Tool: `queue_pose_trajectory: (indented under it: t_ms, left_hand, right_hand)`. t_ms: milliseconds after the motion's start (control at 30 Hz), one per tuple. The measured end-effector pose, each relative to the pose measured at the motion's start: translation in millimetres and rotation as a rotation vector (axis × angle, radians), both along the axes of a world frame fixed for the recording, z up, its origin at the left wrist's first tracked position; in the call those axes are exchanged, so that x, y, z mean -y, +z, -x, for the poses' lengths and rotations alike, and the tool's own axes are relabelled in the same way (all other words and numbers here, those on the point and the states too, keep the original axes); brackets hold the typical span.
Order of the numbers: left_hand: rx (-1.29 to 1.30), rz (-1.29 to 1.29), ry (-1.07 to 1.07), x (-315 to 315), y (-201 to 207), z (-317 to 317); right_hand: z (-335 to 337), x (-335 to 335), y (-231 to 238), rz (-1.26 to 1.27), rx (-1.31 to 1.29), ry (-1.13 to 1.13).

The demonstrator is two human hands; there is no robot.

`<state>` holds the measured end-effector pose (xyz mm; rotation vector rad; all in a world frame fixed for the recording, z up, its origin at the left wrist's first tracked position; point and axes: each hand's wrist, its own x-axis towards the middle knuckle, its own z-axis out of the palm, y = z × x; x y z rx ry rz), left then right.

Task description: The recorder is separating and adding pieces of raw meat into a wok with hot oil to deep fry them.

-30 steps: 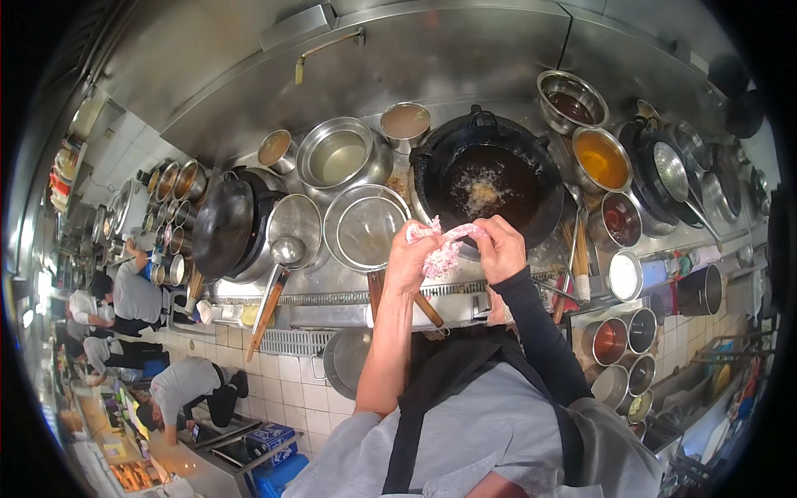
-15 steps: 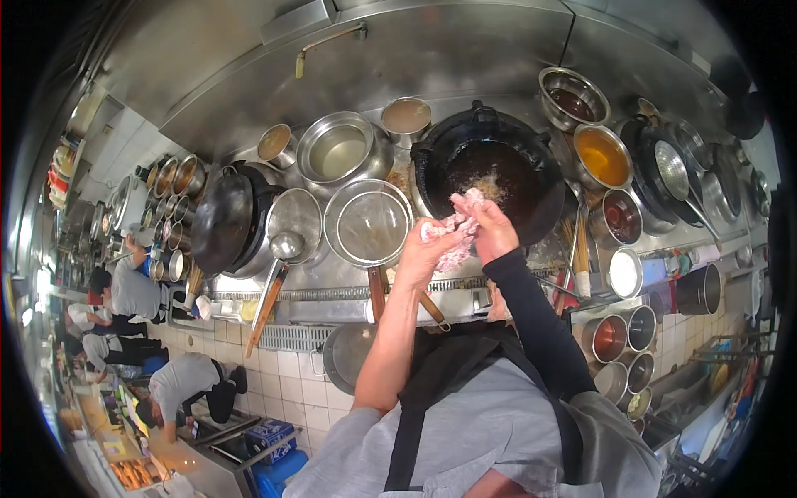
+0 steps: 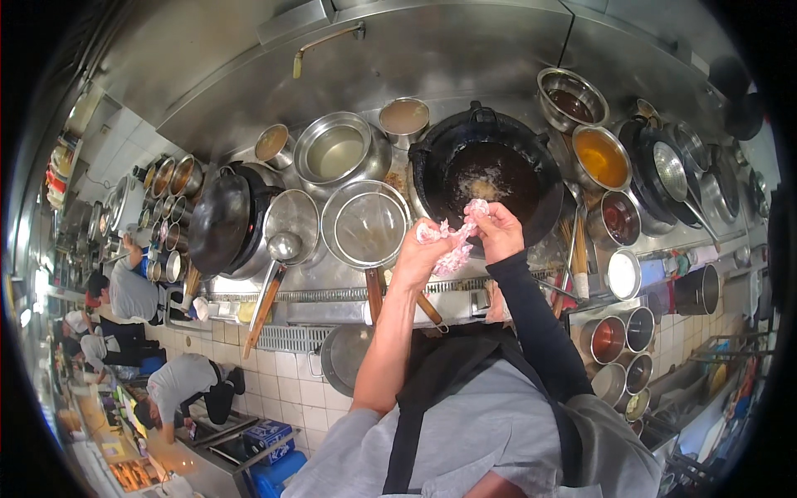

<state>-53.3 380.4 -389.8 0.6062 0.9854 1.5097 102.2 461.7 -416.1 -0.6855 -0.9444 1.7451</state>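
Pale pink, floury-looking raw meat [image 3: 452, 259] is bunched between my two hands at the near edge of a black wok [image 3: 465, 133]. My left hand [image 3: 415, 259] is closed around the bulk of it, and some hangs below the fingers. With its fingers pinched, my right hand [image 3: 501, 236] grips a lump at the upper right end. Dark oil [image 3: 506, 170] fills the wok's bottom, with a pale frothing patch [image 3: 481, 189] just beyond my hands. A round wire strainer [image 3: 367, 224] with a wooden handle rests left of my hands.
A ladle [image 3: 285, 246] lies across another strainer to the left, beside a black wok [image 3: 220, 222]. Steel pots [image 3: 334, 158] stand behind. On the right are a bowl of orange liquid [image 3: 603, 158] and a skimmer [image 3: 671, 172]. Co-workers [image 3: 187, 386] work at the far left.
My right hand has drawn slightly back toward me with its fingers pinched on the meat. The frothing patch in the oil shows more fully.
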Motion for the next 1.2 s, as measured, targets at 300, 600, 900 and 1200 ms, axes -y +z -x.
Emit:
queue_pose_trajectory:
  t_ms: [300, 600, 900, 1200]
  left_hand:
    - [-0.05, 0.005, -0.017, 3.8, -6.7, 17.4]
    - [-0.194, 0.008, -0.049, 6.4, 0.6, 20.4]
    - [-0.116, 0.049, -0.083, 19.4, -1.0, 14.3]
    - [-0.03, -0.003, -0.033, 10.0, -5.4, 10.0]
  right_hand:
    - [-27.0, -7.9, 23.1, -0.217, 0.331, 0.353]
    - [-19.7, 0.3, 47.9, -0.587, 0.79, 0.504]
    - [-40.5, 0.6, 59.9, -1.093, 1.022, 0.497]
    - [-53.3, 6.0, 69.3, -0.942, 0.811, 0.401]
